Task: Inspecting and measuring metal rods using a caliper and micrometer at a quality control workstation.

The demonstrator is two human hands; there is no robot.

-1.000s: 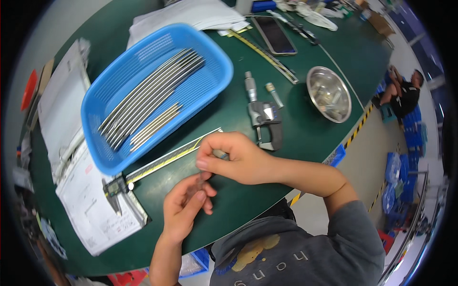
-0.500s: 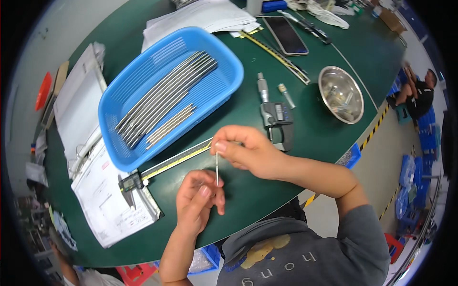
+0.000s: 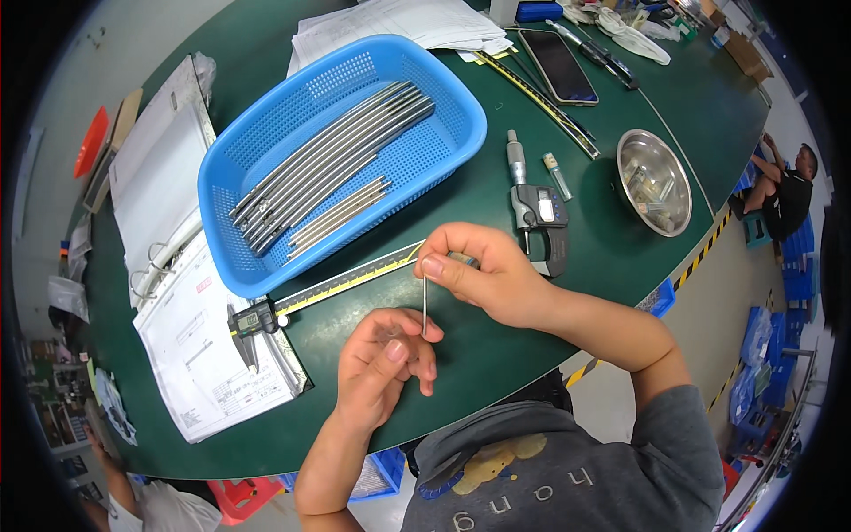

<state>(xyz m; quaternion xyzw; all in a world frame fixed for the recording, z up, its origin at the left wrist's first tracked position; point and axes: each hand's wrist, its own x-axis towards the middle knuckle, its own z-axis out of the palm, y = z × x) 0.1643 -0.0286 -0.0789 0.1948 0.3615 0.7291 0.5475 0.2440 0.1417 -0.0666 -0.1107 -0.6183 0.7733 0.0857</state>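
Pin held up between two hands

A thin metal pin (image 3: 425, 306) hangs over the green table (image 3: 479, 372), pinched near its top by the thumb and finger of the right hand (image 3: 483, 270). Holding it by one end seems to leave most of it bare and easy to see. A small tube (image 3: 463, 259) looks tucked in the curl of the same hand, perhaps so the fingertips stay free for the pin.

The left hand (image 3: 372, 359) waits just below, palm partly up, thumb and fingers half curled. The pin's low end is by its first finger, but I can't tell if they touch. Something clear may sit in its grip; that is hard to tell too. The right arm comes in from the right side with its elbow bent out wide, and its hand points left. The left arm reaches up from below.

Past the hands lies a caliper (image 3: 257, 321), its long bar reaching toward the right hand. A micrometer (image 3: 538, 208) rests to the right, with another little tube (image 3: 558, 177) beside it. Farther right, a metal bowl (image 3: 679, 182) holds more tubes. A blue basket (image 3: 448, 133) keeps shiny rods (image 3: 328, 164) together, maybe so they can't roll away.
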